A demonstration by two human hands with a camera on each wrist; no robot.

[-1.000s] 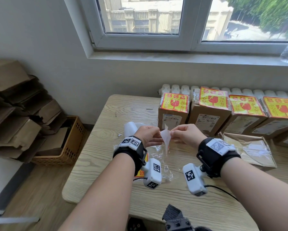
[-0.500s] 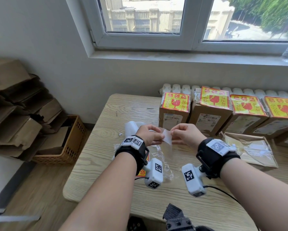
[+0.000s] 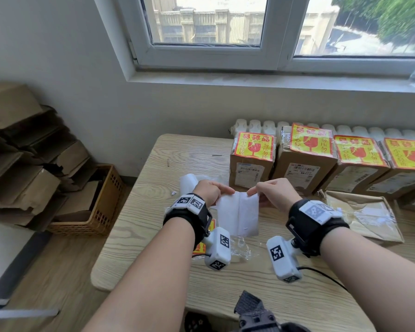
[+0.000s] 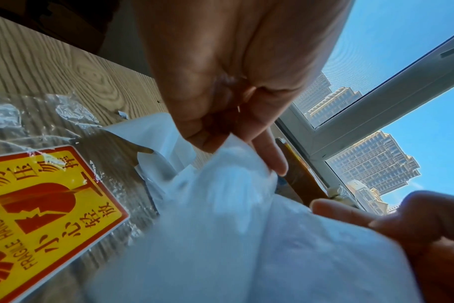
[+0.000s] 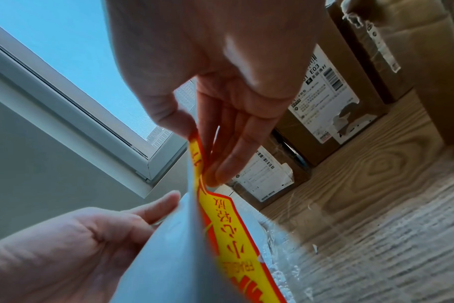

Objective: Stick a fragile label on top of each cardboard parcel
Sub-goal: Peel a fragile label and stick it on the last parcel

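Label point(image 3: 238, 215) was held upright over the table point(image 3: 139, 200), white back facing the head camera — left hand point(image 3: 207, 191) and right hand point(image 3: 272, 191) each pinched a top corner. Best to peel the backing slowly, adhesive untouched, before reaching for a parcel point(image 3: 251, 168).

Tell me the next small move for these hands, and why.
Probably keep peeling: the left hand and right hand each pinch a top corner of the fragile label, its white back facing the head camera. The right wrist view shows its printed face parting from the backing, so the sticker isn't free yet.
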